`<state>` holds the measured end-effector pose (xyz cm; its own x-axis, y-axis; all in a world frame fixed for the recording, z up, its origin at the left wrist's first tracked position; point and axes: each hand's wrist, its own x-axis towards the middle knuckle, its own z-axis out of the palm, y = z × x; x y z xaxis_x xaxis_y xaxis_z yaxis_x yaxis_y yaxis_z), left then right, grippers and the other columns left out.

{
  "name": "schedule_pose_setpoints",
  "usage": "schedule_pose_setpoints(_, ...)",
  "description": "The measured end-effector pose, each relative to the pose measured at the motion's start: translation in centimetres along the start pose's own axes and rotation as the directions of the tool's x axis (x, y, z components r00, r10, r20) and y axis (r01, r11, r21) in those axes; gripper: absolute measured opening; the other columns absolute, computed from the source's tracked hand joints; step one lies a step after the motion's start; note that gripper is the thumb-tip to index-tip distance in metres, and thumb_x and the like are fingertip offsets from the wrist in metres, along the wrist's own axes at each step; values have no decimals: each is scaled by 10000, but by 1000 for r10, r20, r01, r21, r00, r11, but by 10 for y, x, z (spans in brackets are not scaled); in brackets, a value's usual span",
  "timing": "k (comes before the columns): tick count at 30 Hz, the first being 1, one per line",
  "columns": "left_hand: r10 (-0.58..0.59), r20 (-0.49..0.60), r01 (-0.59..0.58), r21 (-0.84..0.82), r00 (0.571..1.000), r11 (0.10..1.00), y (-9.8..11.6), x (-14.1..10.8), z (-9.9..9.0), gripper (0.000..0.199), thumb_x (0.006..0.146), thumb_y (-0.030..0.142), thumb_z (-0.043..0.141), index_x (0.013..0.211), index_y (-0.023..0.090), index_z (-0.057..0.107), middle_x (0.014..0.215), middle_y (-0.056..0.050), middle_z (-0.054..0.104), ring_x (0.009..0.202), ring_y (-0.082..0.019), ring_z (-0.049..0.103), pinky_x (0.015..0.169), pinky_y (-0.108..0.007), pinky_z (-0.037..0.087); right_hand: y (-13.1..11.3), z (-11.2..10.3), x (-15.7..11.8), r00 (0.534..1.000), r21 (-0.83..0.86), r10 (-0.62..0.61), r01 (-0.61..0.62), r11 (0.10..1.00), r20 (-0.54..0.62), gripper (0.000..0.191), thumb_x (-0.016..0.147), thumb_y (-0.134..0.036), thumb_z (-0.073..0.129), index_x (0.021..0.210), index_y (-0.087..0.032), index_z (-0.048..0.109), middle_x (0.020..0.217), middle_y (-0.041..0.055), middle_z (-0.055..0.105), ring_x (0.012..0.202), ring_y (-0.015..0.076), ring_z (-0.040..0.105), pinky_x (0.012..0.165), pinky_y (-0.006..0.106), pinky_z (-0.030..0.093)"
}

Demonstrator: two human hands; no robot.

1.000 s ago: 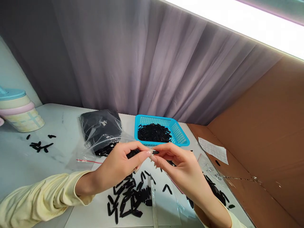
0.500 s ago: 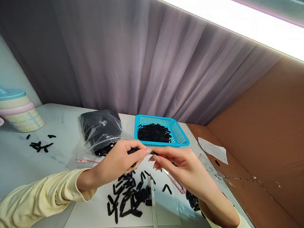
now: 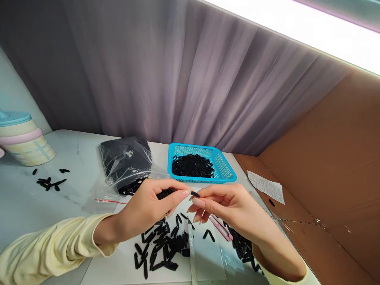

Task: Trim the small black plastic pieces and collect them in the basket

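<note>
A small, narrow black piece spans the gap between my two hands, above the worktop. My left hand pinches its left end between thumb and forefinger. Closed on the other end are the thumb and fingertips of my right hand. More black pieces show behind my left thumb; whether they lie in the palm or beyond it, I cannot tell. Below the hands, many similar black pieces are scattered on a white sheet. A pink-handled tool lies partly under my right hand.
A blue basket with black pieces stands at the back, beside a clear bag of black material. At left is a lidded cup near several loose pieces. More lie at right, beyond a clear strip. A paper rests farther right.
My hands have moved slightly apart, so more of the black piece shows between them. My right hand has shifted a little right and down, uncovering more pieces beside the pink-handled tool.
</note>
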<state>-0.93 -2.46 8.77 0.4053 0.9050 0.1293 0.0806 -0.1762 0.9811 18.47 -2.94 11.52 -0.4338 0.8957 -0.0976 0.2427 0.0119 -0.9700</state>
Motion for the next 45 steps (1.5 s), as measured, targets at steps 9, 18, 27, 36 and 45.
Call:
schedule_pose_setpoints(9, 152, -20, -151, 75, 988, 986, -1, -2, 0, 198, 857, 243, 551, 936, 192, 725, 477, 71, 454, 429, -43, 345, 405, -148, 307, -2, -4, 1, 993, 178, -1, -20, 984, 118, 217, 813, -320, 653, 759, -119, 712, 738, 63, 716, 620, 121, 667, 575, 209, 544)
schedule_pose_setpoints(18, 299, -51, -290, 133, 953, 948, 2, -3, 3, 206, 843, 183, 549, 948, 193, 726, 433, 84, 429, 400, -52, 357, 433, -158, 366, -3, -5, 2, 993, 251, -36, 6, 968, 116, 138, 814, -251, 664, 807, -121, 710, 718, 44, 713, 622, 107, 669, 584, 190, 546)
schedule_pose_setpoints(27, 402, -79, -367, 280, 912, 887, -1, -2, 1, 224, 840, 183, 555, 988, 194, 722, 457, 57, 509, 413, -81, 467, 441, -173, 420, 0, -4, 4, 992, 292, -37, -1, 957, 125, 161, 823, -281, 656, 842, -135, 722, 760, 55, 724, 676, 122, 683, 589, 191, 546)
schedule_pose_setpoints(36, 455, -85, -416, 286, 886, 863, 3, -1, 2, 235, 810, 107, 569, 980, 153, 725, 512, 39, 594, 513, -100, 592, 573, -171, 510, 0, -1, 8, 991, 454, 9, -70, 888, 136, 275, 855, -334, 605, 802, -92, 726, 708, 82, 726, 646, 139, 699, 535, 183, 549)
schedule_pose_setpoints(45, 444, -92, -405, 280, 891, 871, 1, -2, 2, 218, 804, 123, 588, 976, 146, 721, 758, -1, 738, 598, -106, 650, 585, -158, 525, 0, 0, 7, 992, 489, 29, -84, 868, 120, 157, 809, -263, 667, 801, -114, 714, 830, 85, 737, 712, 152, 709, 532, 177, 548)
